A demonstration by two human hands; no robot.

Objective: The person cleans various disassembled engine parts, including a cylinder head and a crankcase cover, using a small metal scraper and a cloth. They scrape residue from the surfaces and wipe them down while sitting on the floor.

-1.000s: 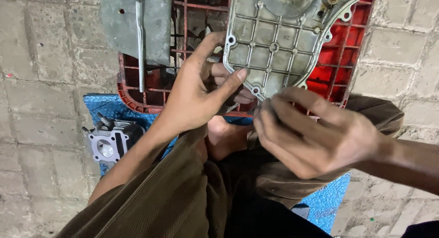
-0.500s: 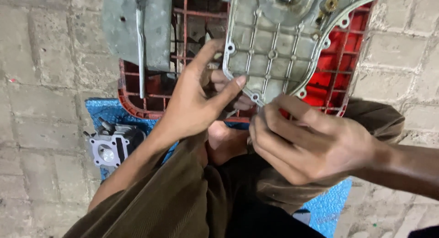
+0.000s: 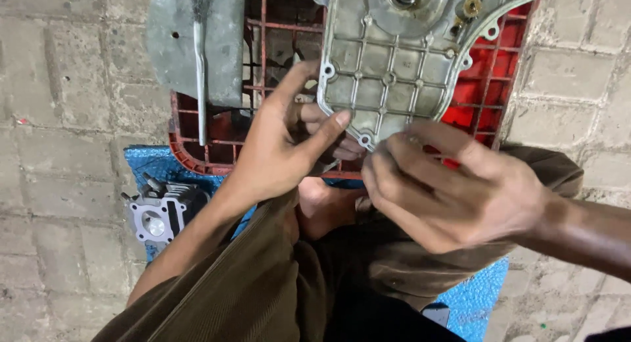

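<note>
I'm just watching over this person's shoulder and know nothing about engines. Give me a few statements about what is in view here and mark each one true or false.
1. The left hand grips the lower edge of the ribbed metal engine cover. True.
2. The engine cover lies over a green basket. False: it lies over a red plastic crate.
3. A finned engine cylinder sits on the blue mat to the person's left. True.
4. The right hand rests flat on the paved floor. False: it is raised at the cover's lower corner, fingers curled.
5. The grey metal plate lies on the blue mat. False: it lies on the crate's left part.
</note>
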